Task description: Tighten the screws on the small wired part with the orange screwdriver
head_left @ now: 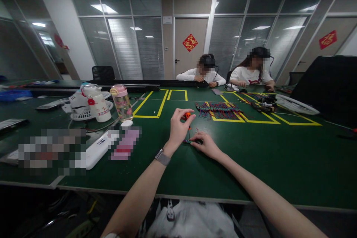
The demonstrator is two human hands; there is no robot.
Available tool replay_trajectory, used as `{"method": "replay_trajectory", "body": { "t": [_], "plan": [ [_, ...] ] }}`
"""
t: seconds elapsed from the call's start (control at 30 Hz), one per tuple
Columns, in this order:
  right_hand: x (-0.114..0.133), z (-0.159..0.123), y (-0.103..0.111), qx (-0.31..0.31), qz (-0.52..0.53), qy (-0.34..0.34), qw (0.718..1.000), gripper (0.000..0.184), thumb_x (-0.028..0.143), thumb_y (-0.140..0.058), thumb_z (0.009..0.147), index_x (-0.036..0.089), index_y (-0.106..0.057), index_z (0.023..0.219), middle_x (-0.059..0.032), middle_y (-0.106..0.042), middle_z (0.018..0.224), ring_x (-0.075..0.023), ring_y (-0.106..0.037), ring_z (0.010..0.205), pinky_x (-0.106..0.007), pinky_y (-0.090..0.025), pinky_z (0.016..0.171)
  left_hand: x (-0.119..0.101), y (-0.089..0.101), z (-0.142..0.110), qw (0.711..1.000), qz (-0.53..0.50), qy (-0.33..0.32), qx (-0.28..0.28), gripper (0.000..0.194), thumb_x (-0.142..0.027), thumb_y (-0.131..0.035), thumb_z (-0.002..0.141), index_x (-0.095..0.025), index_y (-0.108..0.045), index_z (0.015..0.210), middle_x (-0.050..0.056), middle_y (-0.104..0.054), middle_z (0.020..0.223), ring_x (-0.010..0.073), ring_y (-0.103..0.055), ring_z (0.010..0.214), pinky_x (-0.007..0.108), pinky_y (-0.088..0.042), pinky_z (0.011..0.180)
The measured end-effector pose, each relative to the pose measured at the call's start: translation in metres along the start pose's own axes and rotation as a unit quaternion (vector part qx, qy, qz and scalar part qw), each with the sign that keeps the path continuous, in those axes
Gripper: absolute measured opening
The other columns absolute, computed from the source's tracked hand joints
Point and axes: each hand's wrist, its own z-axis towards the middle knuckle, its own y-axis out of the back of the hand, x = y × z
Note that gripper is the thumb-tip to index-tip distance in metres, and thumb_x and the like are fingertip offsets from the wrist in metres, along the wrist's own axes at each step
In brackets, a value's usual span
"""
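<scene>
My left hand (pixel 178 128), with a watch on its wrist, is closed around the orange-and-black handle of a screwdriver (pixel 187 115). The screwdriver stands upright, its thin shaft pointing down at a small dark-and-green piece (pixel 188 141) on the green table (pixel 251 163). My right hand (pixel 208 145) pinches that piece at its right side, fingers close to the tabletop. A short red wire end shows just above the right fingers. Whether the tip touches the piece is too small to tell.
Beyond my hands lies a row of small parts with red and blue wires (pixel 220 110) across yellow tape outlines (pixel 158 104). To the left stand a pink-lidded bottle (pixel 122 102), a white jug (pixel 99 104) and a white case (pixel 97 150). Two people (pixel 251 72) sit opposite.
</scene>
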Motion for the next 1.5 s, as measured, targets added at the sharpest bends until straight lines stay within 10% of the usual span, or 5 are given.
{"method": "replay_trajectory", "body": {
  "t": [0.37, 0.67, 0.83, 1.5],
  "plan": [
    [0.000, 0.000, -0.001, -0.003, 0.010, -0.001, 1.000, 0.010, 0.017, -0.068, 0.076, 0.018, -0.073, 0.085, -0.0057, -0.066, 0.089, -0.0201, -0.060, 0.087, -0.036, -0.045, 0.086, -0.003, -0.001, -0.007, 0.982, 0.122, -0.115, 0.083, 0.035, -0.022, -0.032, 0.098, -0.020, -0.048, 0.128, 0.008, -0.059, 0.112, 0.0171, -0.058, 0.100, 0.031, -0.048, 0.087],
    [0.001, 0.001, -0.001, 0.001, 0.006, 0.004, 1.000, 0.010, 0.017, -0.068, 0.075, 0.019, -0.074, 0.083, -0.0066, -0.067, 0.091, -0.0207, -0.059, 0.086, -0.036, -0.045, 0.085, -0.004, 0.000, -0.010, 0.892, 0.366, -0.259, 0.056, 0.029, -0.027, -0.043, 0.093, -0.015, -0.058, 0.116, 0.012, -0.063, 0.096, 0.0222, -0.057, 0.087, 0.034, -0.044, 0.075],
    [-0.001, 0.001, -0.001, 0.008, 0.002, 0.006, 1.000, 0.011, 0.018, -0.067, 0.077, 0.020, -0.074, 0.085, -0.0070, -0.067, 0.093, -0.0213, -0.059, 0.088, -0.035, -0.045, 0.085, -0.007, -0.003, -0.011, 0.896, 0.343, -0.274, 0.059, 0.040, -0.016, -0.038, 0.092, -0.013, -0.045, 0.131, 0.013, -0.059, 0.125, 0.0237, -0.055, 0.109, 0.038, -0.042, 0.090],
    [0.000, 0.001, 0.000, 0.003, 0.007, 0.003, 1.000, 0.010, 0.017, -0.067, 0.076, 0.020, -0.074, 0.083, -0.0061, -0.067, 0.088, -0.0207, -0.059, 0.085, -0.036, -0.045, 0.084, -0.003, -0.003, -0.010, 0.926, 0.306, -0.221, 0.017, 0.026, -0.028, -0.045, 0.093, -0.016, -0.058, 0.113, 0.009, -0.062, 0.095, 0.0205, -0.056, 0.089, 0.034, -0.045, 0.078]
  ]
}}
